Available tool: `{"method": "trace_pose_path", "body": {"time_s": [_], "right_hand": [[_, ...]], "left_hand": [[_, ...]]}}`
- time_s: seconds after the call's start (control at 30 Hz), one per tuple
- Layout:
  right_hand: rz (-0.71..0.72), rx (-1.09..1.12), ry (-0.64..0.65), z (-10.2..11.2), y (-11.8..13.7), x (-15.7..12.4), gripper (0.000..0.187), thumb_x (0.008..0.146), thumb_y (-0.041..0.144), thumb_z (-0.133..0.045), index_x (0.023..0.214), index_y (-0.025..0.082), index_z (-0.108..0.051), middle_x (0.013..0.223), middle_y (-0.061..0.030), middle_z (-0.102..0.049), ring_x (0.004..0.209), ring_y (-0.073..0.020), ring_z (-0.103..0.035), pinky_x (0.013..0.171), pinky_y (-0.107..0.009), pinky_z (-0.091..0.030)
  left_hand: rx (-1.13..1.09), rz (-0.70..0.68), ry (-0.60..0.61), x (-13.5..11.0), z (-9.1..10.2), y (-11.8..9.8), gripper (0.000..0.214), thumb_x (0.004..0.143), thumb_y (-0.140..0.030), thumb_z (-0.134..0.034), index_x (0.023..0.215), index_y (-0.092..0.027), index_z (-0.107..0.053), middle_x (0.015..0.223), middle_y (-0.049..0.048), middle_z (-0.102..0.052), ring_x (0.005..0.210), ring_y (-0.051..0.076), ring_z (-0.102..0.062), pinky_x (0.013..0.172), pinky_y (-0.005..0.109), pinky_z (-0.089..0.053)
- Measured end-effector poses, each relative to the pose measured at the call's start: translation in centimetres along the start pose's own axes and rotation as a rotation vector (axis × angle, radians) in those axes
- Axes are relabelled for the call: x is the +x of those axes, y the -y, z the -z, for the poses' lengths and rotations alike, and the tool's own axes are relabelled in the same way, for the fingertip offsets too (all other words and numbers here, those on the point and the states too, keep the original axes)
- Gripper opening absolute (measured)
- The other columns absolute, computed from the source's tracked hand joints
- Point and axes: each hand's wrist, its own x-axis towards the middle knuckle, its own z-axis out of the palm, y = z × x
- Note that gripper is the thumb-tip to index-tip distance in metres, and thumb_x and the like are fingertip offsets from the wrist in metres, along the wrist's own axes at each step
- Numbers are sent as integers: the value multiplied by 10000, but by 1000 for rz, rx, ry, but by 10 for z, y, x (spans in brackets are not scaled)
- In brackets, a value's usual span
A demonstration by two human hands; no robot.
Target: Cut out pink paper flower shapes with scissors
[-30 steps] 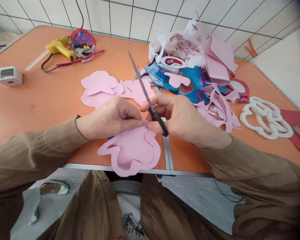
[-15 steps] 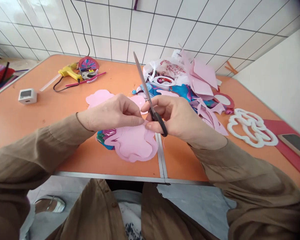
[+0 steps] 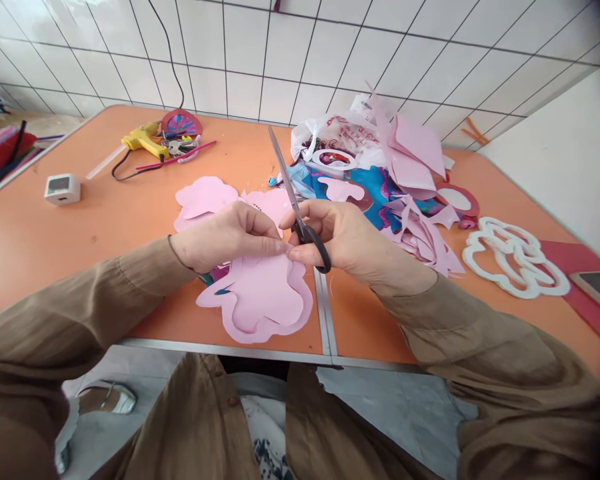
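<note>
My left hand pinches the upper edge of a pink cloud-shaped foam sheet that hangs over the near edge of the orange table. A cut runs around the sheet, leaving an outer strip and an inner shape. My right hand grips black-handled scissors, blades closed and pointing up and away, and its fingertips meet my left hand's on the sheet's edge. A colourful printed piece peeks out under the sheet.
Pink cut-out shapes lie behind my hands. Farther right are pink scraps, a blue printed sheet, a plastic bag and a white foam outline. A yellow glue gun and a small white cube sit at left.
Both hands and the pink sheet have dropped slightly toward the table and its near edge. The scissors stay upright in my right hand, and my view shifted a little.
</note>
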Motion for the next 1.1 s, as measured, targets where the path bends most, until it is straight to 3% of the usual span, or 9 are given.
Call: {"method": "trace_pose_path", "body": {"time_s": [0.2,0.5,0.7,0.83,0.93,1.0,1.1], "right_hand": [[-24,90,45,1,-14,4,293,674,176,-768,933,213,-636,651,63,-618,550,-78,-575,457,-168,-427],[9,68,84,0,-16,3,291,676,143,-739,939,197,-626,620,74,-607,521,-67,-521,462,-168,-404],[12,0,34,-4,-12,3,263,680,131,-721,915,189,-619,617,72,-613,533,-74,-546,476,-181,-427],[97,-59,-56,11,-3,-6,311,675,222,-791,936,197,-625,602,54,-616,500,-89,-561,464,-206,-468],[117,-62,149,32,2,-21,344,761,459,-763,951,192,-657,635,9,-664,509,-102,-593,474,-211,-482],[36,-41,319,45,-1,-31,484,771,616,-708,1007,195,-676,662,-3,-674,557,-107,-612,541,-216,-501],[-102,42,538,58,-12,-40,553,755,666,-689,1011,175,-689,623,-10,-670,519,-105,-609,497,-198,-467]], "left_hand": [[-331,173,-2,0,-3,11,102,714,-168,-702,633,-111,-680,532,12,-629,396,74,-517,365,173,-374],[-423,195,39,1,-4,19,129,699,-150,-749,617,-94,-666,532,12,-637,404,57,-518,375,152,-381],[-291,142,-15,-3,-5,18,137,712,-184,-737,626,-98,-674,510,-6,-608,403,53,-486,368,156,-347],[-140,87,-63,-4,-2,19,172,736,-221,-712,622,-103,-660,494,-16,-570,403,50,-451,366,166,-305],[-73,94,-64,-5,1,19,195,755,-261,-689,638,-108,-657,500,-6,-572,407,63,-455,368,183,-287],[-57,89,-52,-4,2,19,203,753,-272,-684,635,-109,-657,515,3,-581,415,67,-459,375,190,-289],[-80,86,-31,-3,3,21,206,733,-268,-690,602,-114,-648,511,3,-575,417,66,-452,380,192,-283]]}}
